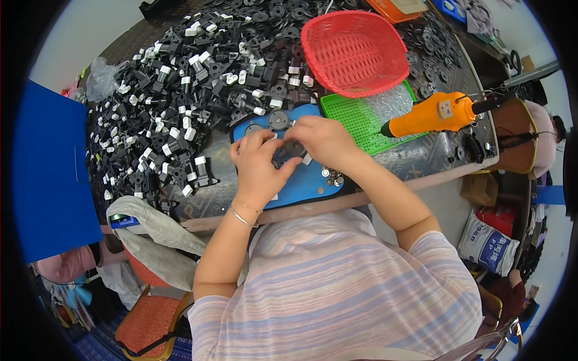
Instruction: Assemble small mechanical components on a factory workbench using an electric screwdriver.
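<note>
Holding a dark part (293,150) above the blue mat (299,185), the left hand (260,166) and the right hand (322,141) have fingertips clamped on it. Probably it is unfinished; the orange screwdriver (430,115) hangs apart. Whether the heaped black-and-white pieces (200,65) are finished, I cannot tell.

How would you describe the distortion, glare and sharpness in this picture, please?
Head view: fisheye bending bows the table edge, with black filling the corners; head view: bright glints speckle the shiny pieces in the green tray; head view: the dark part between the left hand and right hand shows little fine detail.
</note>
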### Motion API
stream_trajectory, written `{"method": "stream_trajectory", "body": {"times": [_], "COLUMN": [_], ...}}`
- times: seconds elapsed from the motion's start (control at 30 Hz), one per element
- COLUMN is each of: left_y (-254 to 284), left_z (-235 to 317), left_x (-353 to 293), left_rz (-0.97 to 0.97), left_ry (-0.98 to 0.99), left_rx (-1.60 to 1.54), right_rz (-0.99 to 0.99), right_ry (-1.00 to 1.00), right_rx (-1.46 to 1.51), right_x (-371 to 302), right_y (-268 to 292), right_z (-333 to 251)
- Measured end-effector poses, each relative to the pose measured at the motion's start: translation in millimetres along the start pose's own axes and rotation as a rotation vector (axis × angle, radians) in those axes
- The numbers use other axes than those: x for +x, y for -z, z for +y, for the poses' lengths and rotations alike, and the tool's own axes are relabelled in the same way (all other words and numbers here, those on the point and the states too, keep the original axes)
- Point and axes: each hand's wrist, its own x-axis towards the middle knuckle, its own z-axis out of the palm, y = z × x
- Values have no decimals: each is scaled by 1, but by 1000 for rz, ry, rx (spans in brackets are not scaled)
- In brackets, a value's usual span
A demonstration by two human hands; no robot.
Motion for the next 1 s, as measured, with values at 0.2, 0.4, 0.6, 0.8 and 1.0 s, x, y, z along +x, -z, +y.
{"method": "stream_trajectory", "body": {"times": [0.2,0.4,0.6,0.8,1.0], "left_y": [7,10,6,-5,-10], "left_z": [-10,-10,-2,-4,-7], "left_x": [-6,-9,-6,-4,-4], "left_rz": [-16,-60,-71,-31,31], "left_ry": [109,129,74,42,31], "left_rx": [-14,13,76,88,75], "right_rz": [-131,-43,-14,-159,-65], "right_ry": [325,206,-121,-336,-374], "right_rx": [-67,-63,-23,-62,34], "right_x": [17,12,-3,-23,-16], "right_y": [0,-3,9,1,-5], "right_z": [2,4,-3,-15,-13]}}
